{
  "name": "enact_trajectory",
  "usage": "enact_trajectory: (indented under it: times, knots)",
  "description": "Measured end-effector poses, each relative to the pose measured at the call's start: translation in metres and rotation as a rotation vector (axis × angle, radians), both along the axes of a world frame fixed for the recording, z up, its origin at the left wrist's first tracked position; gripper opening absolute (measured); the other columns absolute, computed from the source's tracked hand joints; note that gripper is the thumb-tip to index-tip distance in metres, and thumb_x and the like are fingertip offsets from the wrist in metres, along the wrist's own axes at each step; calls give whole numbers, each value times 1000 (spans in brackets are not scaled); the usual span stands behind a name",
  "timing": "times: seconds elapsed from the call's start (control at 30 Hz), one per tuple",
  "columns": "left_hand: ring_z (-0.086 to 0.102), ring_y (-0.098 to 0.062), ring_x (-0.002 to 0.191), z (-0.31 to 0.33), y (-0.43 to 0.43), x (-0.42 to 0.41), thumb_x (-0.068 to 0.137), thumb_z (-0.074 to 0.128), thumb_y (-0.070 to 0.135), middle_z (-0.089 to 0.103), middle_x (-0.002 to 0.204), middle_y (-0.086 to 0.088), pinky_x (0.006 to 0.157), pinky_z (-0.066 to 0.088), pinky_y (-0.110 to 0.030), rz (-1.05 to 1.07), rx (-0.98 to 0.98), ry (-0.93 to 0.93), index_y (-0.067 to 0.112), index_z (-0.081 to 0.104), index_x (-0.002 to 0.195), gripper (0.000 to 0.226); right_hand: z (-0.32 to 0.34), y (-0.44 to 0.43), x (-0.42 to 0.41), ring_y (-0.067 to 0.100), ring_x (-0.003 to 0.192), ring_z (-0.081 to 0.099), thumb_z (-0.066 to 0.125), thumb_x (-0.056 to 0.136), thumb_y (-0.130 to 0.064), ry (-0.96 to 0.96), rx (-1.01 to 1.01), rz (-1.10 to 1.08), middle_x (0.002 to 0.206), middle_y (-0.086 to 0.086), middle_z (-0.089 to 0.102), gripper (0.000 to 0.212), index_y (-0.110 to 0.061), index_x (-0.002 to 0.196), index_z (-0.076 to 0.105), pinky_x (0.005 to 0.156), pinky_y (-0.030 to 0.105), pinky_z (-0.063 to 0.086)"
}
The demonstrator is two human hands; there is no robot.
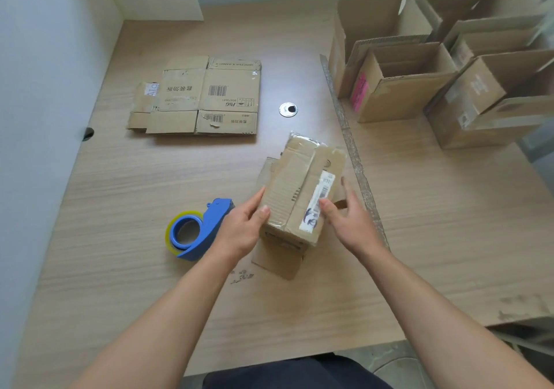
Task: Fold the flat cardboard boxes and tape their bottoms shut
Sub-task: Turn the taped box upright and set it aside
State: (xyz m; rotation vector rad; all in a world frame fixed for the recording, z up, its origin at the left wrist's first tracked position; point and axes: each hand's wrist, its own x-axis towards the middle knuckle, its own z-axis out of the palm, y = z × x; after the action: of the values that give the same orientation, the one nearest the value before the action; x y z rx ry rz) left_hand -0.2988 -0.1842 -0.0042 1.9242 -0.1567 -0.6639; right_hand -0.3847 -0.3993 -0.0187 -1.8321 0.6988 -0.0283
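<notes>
A pale wood-grain worktop fills the frame, seen from above. In the upper left of centre lies a flat cardboard box, unfolded, printed with barcodes. Below it, left of centre, a blue tape dispenser with a roll of clear tape lies on its side, just beside the left hand. That hand grips the near left edge of a small box in the centre of the frame, thumb on top and fingers along the side. The box stands on the worktop with loose flaps splayed beneath it and a white label on its upper face. The right hand clasps its right edge, thumb on the label, fingers down the far side. A round metal cable-hole cover sits above. Several open boxes stand clustered in the upper right.
</notes>
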Motion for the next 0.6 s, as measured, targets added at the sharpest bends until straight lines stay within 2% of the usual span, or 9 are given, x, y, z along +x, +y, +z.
enact_trajectory:
  times: [0.1, 0.17, 0.27, 0.37, 0.43, 0.5, 0.57, 0.6]
  knots:
    - [54, -22, 126, 9, 6, 8, 102, 49, 28, 61, 136, 6, 109, 42, -39, -205, 249, -145, 38, 44, 147, 46, 12, -27, 11, 22, 130, 42, 63, 91, -50, -65, -262, -76, 142, 5, 41, 78, -35, 155, 22, 107, 33, 31]
    - [54, -17, 127, 16, 7, 15, 103, 49, 27, 59, 138, 8, 110, 40, -36, -328, 330, -194, 36, 45, 146, 45, 24, -43, 25, 23, 138, 34, 63, 93, -40, -101, -419, 63, 150, 5, 39, 70, -32, 154, 29, 112, 33, 25]
    - [55, -13, 125, 20, 7, 23, 102, 51, 23, 61, 134, 10, 109, 40, -35, -415, 393, -221, 34, 49, 144, 43, 32, -57, 44, 17, 135, 43, 63, 96, -27, -52, -370, 357, 148, -2, 48, 54, -30, 147, 45, 107, 23, 28]
    - [58, -13, 119, 17, 6, 20, 101, 54, 24, 65, 128, 7, 99, 40, -22, -328, 409, -272, 31, 54, 140, 39, 26, -62, 50, 15, 123, 52, 65, 94, -22, -25, -274, 361, 139, -3, 54, 46, -27, 139, 56, 100, 17, 31]
    - [60, -13, 114, 12, 5, 14, 99, 57, 25, 66, 123, 4, 90, 36, -16, -206, 388, -304, 27, 58, 136, 37, 21, -60, 49, 16, 116, 55, 65, 95, -23, -27, -222, 302, 133, -7, 53, 48, -27, 141, 54, 103, 22, 35]
    - [60, -11, 106, 9, 4, 8, 97, 61, 29, 68, 115, 3, 86, 36, -16, -43, 363, -304, 22, 62, 132, 35, 16, -57, 48, 17, 112, 56, 63, 96, -26, -26, -147, 260, 129, -10, 49, 49, -28, 143, 50, 107, 32, 40]
    - [60, -12, 98, 7, 3, 2, 95, 63, 34, 69, 103, 5, 80, 38, -17, 78, 372, -332, 21, 66, 121, 29, 13, -55, 47, 16, 106, 56, 62, 96, -27, -38, -145, 238, 126, -11, 49, 46, -27, 141, 53, 105, 37, 43]
    - [60, -14, 92, 6, 1, -1, 95, 62, 35, 68, 93, 8, 72, 37, -13, 102, 380, -363, 22, 68, 111, 22, 12, -55, 47, 15, 103, 56, 63, 96, -28, -41, -151, 226, 125, -12, 50, 44, -27, 139, 55, 103, 38, 44]
